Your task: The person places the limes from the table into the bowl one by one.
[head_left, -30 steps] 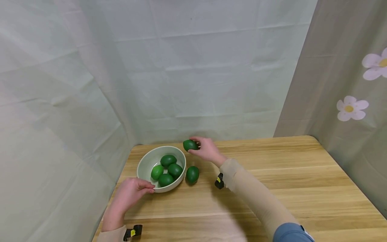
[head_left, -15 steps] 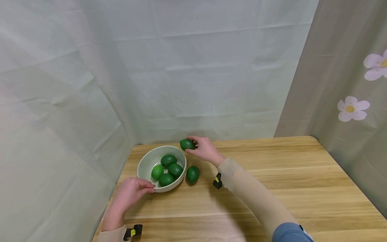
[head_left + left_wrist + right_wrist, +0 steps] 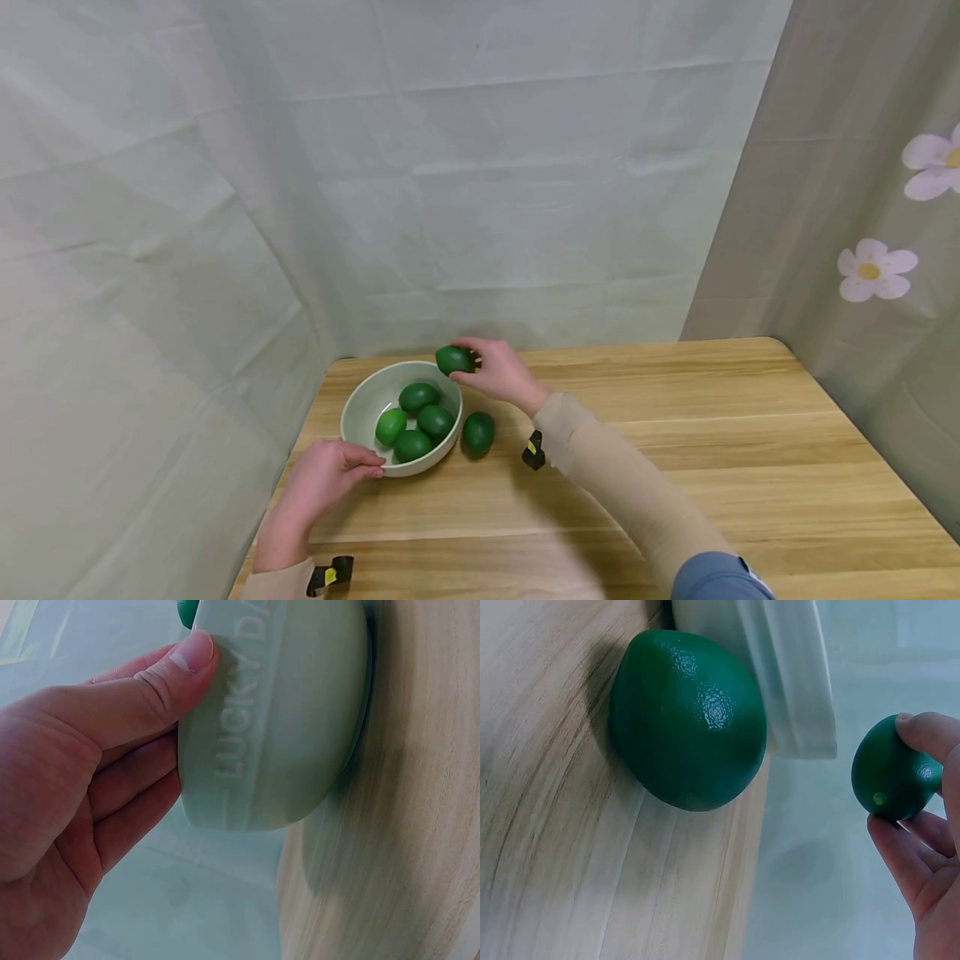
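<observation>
My left hand (image 3: 327, 482) pinches the near left rim of a pale green bowl (image 3: 300, 727), thumb outside; raised letters show on its wall in the left wrist view. Inside the bowl lie several green fruits, dark ones like limes or avocados and one brighter lime (image 3: 390, 426). My right hand (image 3: 498, 372) holds a dark green lime (image 3: 895, 769) between thumb and fingers, above the bowl's far right rim. Another dark green lime (image 3: 690, 724) rests on the table just right of the bowl.
The wooden table (image 3: 675, 467) extends to the right of the bowl. A pale cloth (image 3: 510, 208) hangs along the back and left, close behind the bowl. A flowered curtain (image 3: 832, 217) hangs at the right.
My right hand has carried the lime leftward, from beside the bowl to above its far right rim. The left hand, the bowl and the lime on the table have stayed put.
</observation>
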Demonstrator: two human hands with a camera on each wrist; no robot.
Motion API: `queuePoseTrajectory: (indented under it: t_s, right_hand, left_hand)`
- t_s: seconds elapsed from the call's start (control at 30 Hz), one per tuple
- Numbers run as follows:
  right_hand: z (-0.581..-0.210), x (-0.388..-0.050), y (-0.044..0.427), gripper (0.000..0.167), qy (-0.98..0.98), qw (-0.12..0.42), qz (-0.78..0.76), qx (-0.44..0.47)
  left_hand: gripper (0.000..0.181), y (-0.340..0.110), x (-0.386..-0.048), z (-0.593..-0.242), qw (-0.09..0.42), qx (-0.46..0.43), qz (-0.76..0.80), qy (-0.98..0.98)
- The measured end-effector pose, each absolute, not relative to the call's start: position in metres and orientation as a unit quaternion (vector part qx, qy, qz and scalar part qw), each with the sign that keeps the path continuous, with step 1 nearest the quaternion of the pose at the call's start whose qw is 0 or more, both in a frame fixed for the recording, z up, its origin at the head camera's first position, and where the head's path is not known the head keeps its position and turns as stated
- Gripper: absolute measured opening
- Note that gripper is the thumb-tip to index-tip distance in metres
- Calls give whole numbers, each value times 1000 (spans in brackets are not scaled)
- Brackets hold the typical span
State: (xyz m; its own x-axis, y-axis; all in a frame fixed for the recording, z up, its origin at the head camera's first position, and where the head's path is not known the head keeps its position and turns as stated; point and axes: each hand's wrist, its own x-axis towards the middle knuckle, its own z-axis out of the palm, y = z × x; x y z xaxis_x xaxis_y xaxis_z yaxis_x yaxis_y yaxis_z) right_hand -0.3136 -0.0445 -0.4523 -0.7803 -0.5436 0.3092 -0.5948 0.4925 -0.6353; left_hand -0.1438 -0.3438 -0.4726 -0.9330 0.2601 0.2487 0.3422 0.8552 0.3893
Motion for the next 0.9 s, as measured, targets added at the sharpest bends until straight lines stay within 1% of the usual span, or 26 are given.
queuePoseTrajectory:
  t_s: [0.33,0.53,0.9]
  right_hand:
    - [-455,-313,-52,55,-864,51,350,357]
    - [-456,-312,-58,57,-865,48,339,368]
    - [-452,-304,-64,56,-863,38,332,379]
  left_hand:
    - [11,-343,-143,-471,83,-154,-217,-960]
    - [11,-343,-143,-472,89,-156,-218,-959]
    - [12,-342,-145,-473,93,-157,-221,-958]
